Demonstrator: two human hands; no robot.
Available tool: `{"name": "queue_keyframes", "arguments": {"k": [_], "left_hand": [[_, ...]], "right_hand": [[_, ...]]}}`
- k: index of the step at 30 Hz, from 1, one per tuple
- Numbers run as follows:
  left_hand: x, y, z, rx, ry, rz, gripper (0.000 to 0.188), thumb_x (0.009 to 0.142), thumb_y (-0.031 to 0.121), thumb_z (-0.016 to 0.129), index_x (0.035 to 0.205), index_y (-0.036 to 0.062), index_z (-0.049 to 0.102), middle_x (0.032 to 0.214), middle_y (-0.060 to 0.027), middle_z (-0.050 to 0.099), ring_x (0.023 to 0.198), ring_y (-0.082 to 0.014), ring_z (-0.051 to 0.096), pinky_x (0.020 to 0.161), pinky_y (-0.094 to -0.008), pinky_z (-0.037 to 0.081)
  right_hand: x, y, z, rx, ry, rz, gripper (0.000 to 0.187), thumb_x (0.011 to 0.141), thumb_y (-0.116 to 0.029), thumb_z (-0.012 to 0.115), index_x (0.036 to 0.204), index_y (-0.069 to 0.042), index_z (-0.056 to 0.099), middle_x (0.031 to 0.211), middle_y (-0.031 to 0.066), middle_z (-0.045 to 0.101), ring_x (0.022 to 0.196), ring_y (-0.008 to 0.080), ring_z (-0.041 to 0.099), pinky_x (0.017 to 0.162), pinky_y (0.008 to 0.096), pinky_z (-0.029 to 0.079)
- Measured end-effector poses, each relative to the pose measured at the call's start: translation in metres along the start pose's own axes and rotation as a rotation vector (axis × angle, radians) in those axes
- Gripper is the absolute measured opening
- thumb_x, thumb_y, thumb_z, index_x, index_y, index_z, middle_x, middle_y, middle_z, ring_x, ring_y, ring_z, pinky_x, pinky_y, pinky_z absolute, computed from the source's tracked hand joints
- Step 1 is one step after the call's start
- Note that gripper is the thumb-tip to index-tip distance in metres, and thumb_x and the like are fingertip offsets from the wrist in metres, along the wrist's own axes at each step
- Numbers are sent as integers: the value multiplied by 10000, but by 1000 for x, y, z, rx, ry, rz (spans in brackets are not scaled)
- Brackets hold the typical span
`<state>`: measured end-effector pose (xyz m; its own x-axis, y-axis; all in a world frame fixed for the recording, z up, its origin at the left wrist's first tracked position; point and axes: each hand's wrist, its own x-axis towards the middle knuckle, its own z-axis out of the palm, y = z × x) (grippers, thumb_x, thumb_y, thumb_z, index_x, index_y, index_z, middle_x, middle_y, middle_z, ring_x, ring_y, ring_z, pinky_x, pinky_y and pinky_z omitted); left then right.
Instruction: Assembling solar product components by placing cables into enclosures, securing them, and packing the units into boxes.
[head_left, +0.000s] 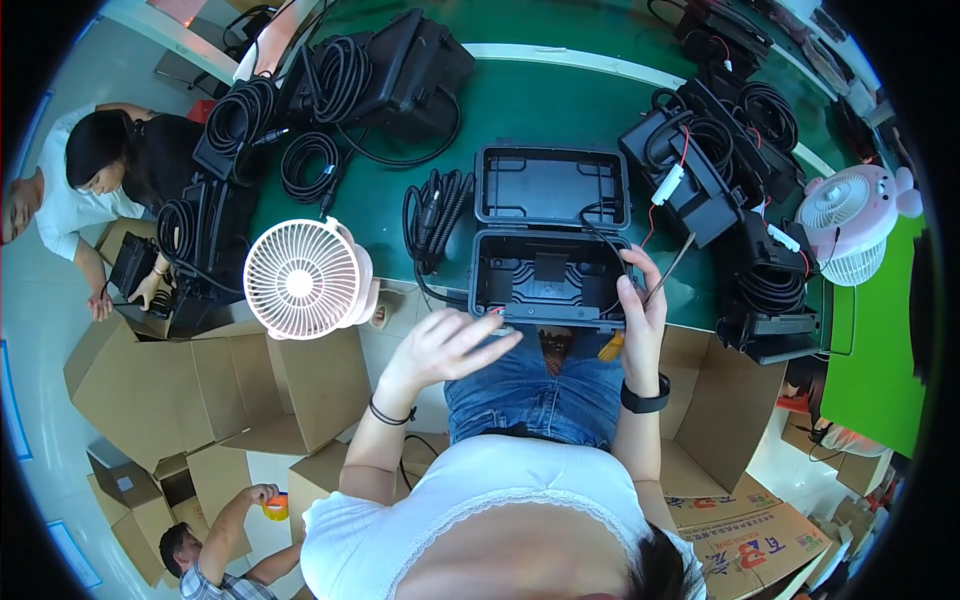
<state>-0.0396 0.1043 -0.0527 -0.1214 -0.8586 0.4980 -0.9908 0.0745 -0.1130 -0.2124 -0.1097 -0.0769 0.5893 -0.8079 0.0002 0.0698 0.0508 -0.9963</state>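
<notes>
An open black plastic case [548,296] sits at the table's near edge, its lid [550,187] folded back away from me. Inside are a ribbed floor and a thin black cable. My right hand [643,300] is at the case's right side, thumb and fingers closed on a thin metal tool [678,258] that slants up to the right; its exact kind is unclear. My left hand [450,345] has its fingers spread by the near left corner of the case. Beside its fingertips shows a small red-and-white bit [496,311], too small to name.
A coiled black cable [435,220] lies left of the case. A white fan [305,280] stands further left, a pink one [848,205] at right. More black cases [400,85] with coiled cables line the green table [545,105]. Cardboard boxes [235,385] stand below; other people work at left.
</notes>
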Motion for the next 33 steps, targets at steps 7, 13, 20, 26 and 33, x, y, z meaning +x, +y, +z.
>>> {"name": "queue_keyframes", "arguments": {"k": [7,13,20,26,33], "left_hand": [[9,10,8,-283,212,-181,273,674,86,723,937,145,687,1011,-6,622,701,-162,579,625,-275,520],[29,20,7,-108,80,-66,136,779,224,724,900,195,670,1055,78,616,795,-103,538,730,-266,452],[16,15,4,195,-144,34,329,757,171,635,1065,273,686,1128,129,556,928,-99,420,875,-285,381],[14,1,-3,197,-263,143,333,761,125,629,1060,262,683,1219,149,546,958,-99,396,860,-266,379],[6,-13,5,229,-137,251,259,790,122,643,1026,217,694,1258,139,542,966,-94,402,840,-259,378]], "right_hand": [[-1,-6,6,11,9,1,293,948,-160,587,1231,-84,606,1409,108,455,981,68,534,885,220,412],[0,-2,-1,46,56,-91,212,914,-131,650,1113,-60,626,1387,96,456,810,47,514,777,208,421],[2,-5,-40,1156,-457,-76,480,637,-441,860,739,-147,495,932,-2,447,573,18,279,427,125,260],[9,-15,-42,1562,-796,-138,484,640,-398,873,865,-161,517,843,-15,441,545,48,255,405,131,300],[6,-23,-40,1529,-861,-194,483,652,-443,860,880,-171,532,852,-14,462,535,43,267,409,126,307]]}}
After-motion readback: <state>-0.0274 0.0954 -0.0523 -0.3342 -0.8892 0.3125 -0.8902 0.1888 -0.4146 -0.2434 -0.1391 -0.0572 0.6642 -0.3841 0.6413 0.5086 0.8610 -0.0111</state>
